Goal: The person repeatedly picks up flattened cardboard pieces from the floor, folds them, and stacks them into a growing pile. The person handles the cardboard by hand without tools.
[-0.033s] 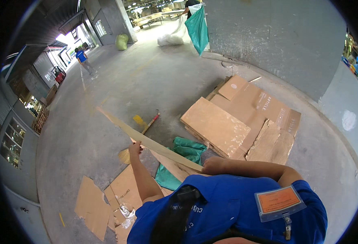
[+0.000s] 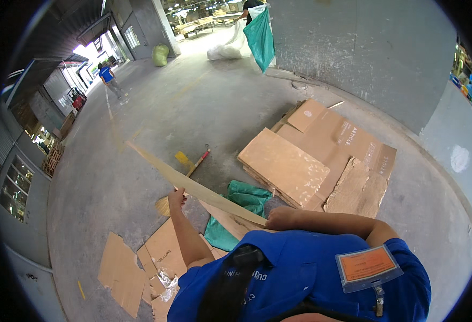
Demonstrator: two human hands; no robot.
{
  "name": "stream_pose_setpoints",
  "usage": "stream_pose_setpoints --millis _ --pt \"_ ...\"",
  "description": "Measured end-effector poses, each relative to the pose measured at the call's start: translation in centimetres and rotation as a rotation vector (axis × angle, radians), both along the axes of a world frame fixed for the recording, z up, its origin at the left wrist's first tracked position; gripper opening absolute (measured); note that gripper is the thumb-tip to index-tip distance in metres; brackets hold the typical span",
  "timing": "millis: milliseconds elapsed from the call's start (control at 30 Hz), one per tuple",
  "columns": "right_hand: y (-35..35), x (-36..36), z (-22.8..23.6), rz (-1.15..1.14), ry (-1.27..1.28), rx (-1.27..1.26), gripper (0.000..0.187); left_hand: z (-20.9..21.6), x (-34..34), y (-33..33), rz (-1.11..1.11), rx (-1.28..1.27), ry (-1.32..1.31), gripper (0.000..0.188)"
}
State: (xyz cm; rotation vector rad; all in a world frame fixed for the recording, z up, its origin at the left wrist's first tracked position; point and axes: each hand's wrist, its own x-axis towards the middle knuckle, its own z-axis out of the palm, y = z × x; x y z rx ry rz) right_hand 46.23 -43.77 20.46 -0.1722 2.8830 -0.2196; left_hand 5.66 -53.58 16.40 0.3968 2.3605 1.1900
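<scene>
A long cardboard sheet (image 2: 201, 189) slants in front of my body, seen nearly edge-on, its far end pointing up and left. My left hand (image 2: 177, 199) is closed on its lower edge near the middle. At the near end, close to my chest, my right hand (image 2: 282, 218) grips the same sheet with curled fingers. Beneath it a crumpled green sack (image 2: 251, 197) lies on the floor, partly covered. A broom with a red-tipped handle (image 2: 201, 159) passes behind the sheet, its straw head (image 2: 163, 206) showing beside my left hand.
Flattened cardboard boxes (image 2: 284, 165) are stacked on the right, with a torn cardboard piece (image 2: 357, 188) on top. More cardboard (image 2: 120, 273) and crinkled silvery wrap (image 2: 168, 283) lie at lower left. A grey wall (image 2: 359, 59) borders the right. A person in blue (image 2: 107, 75) is far left.
</scene>
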Motion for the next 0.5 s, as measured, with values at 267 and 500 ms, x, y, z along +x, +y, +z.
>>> stream_pose_setpoints --millis 267,500 --pt "-0.1 -0.7 -0.3 -0.013 0.025 -0.059 0.018 -2.4 -2.9 -3.3 0.163 -0.085 -0.016 0.022" --pt "0.0 -1.3 -2.5 0.037 0.126 -0.149 0.016 -6.2 -4.5 -7.5 0.207 0.028 -0.155 0.021"
